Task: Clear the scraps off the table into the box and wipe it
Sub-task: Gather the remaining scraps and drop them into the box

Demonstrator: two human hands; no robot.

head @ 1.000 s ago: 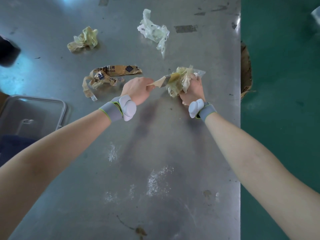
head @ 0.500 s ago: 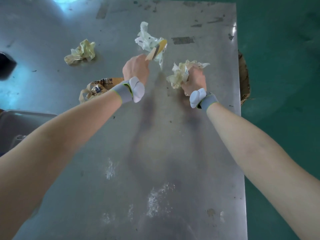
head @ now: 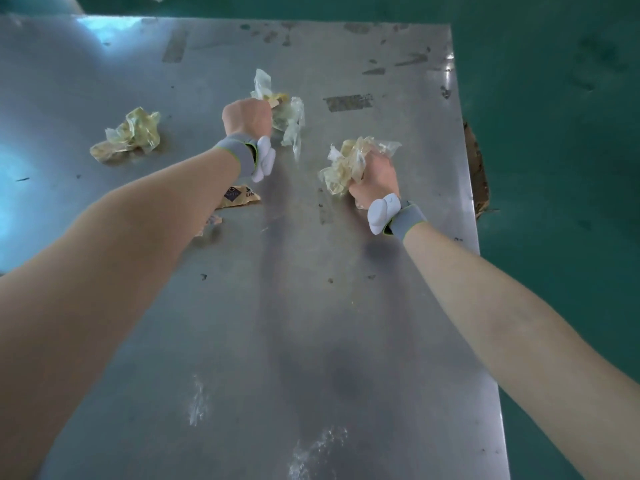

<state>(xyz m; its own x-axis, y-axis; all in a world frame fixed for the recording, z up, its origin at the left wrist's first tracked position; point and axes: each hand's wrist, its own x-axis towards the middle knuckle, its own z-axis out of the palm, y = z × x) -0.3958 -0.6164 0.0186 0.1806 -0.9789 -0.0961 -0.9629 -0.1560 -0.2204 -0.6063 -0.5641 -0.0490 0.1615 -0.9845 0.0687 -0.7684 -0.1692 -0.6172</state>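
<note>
My right hand (head: pixel 375 181) is shut on a crumpled wad of yellowish plastic and tape (head: pixel 346 164), held just above the steel table (head: pixel 311 306) near its right edge. My left hand (head: pixel 246 116) is a closed fist further back. It holds a small tan scrap (head: pixel 278 98) and presses against a clear crumpled plastic scrap (head: pixel 293 121). I cannot tell whether the fingers also grip that plastic. Another yellowish crumpled scrap (head: pixel 130 135) lies at the left. A brown printed tape strip (head: pixel 239 196) shows partly from under my left forearm.
A torn brown cardboard box edge (head: pixel 479 174) sticks out below the table's right side, over the green floor (head: pixel 554 133). White powdery smears (head: pixel 318 448) and dark specks mark the near part of the table. Old tape marks (head: pixel 348 102) sit at the back.
My left hand has moved away from the wad and back to the clear plastic scrap, carrying the tan piece. My right hand keeps the wad. The view has tilted forward, and the grey container at the left is out of view.
</note>
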